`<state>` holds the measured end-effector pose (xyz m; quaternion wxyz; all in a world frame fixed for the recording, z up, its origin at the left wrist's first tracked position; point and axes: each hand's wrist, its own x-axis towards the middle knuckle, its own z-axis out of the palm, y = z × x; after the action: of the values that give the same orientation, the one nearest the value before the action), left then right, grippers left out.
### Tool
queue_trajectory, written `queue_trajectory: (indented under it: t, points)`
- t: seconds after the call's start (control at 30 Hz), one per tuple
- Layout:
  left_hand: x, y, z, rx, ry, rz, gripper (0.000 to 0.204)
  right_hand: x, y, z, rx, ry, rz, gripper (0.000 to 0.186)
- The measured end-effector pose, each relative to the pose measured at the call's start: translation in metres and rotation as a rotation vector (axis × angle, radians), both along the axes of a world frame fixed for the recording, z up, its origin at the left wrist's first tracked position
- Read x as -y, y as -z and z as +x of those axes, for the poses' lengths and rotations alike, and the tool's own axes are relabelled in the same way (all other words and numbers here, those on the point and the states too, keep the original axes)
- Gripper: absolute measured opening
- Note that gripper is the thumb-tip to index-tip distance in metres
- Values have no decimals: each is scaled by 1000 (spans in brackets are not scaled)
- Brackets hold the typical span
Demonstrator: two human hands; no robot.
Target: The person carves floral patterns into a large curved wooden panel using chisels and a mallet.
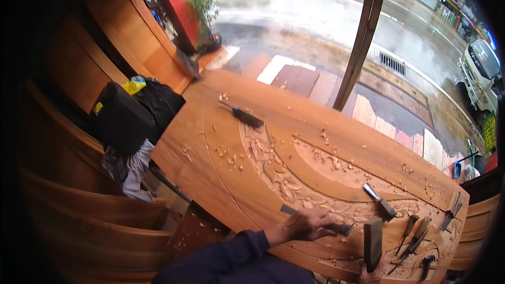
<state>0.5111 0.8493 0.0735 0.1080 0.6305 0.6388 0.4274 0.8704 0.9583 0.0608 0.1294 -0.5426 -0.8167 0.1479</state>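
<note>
A large wooden panel with carved leaf relief lies under my hands. My left hand is closed around a chisel; its flat blade points left and the dark handle end sticks out on the right. Low in the picture, my right hand grips a wooden mallet, whose blocky head stands upright just right of the chisel handle. Most of the right hand is hidden behind the mallet or cut off by the lower edge. Beyond them, a chisel with a shiny metal end rests on the carving.
Several carving tools lie to the right, with more by the panel's right end. A dark-handled chisel lies farther off. Wood shavings are scattered about. A black container stands left; a wooden post rises beyond.
</note>
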Motion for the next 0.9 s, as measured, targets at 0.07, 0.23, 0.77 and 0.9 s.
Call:
queue_trajectory:
  t: [0.07, 0.23, 0.77, 0.9]
  points:
    - [-20, 21, -14, 101, 3, 113, 37, 4, 36, 17, -664, 134, -361, 80]
    - [-52, 18, -47, -11, -21, 126, 50, 23, -13, -84, -1077, 283, -634, 60]
    - [-90, 65, -66, -58, -262, 104, 49, -45, -12, -140, -890, 41, -569, 63]
    - [-90, 55, -63, -3, -263, 119, 46, -55, -13, -157, -838, 16, -516, 61]
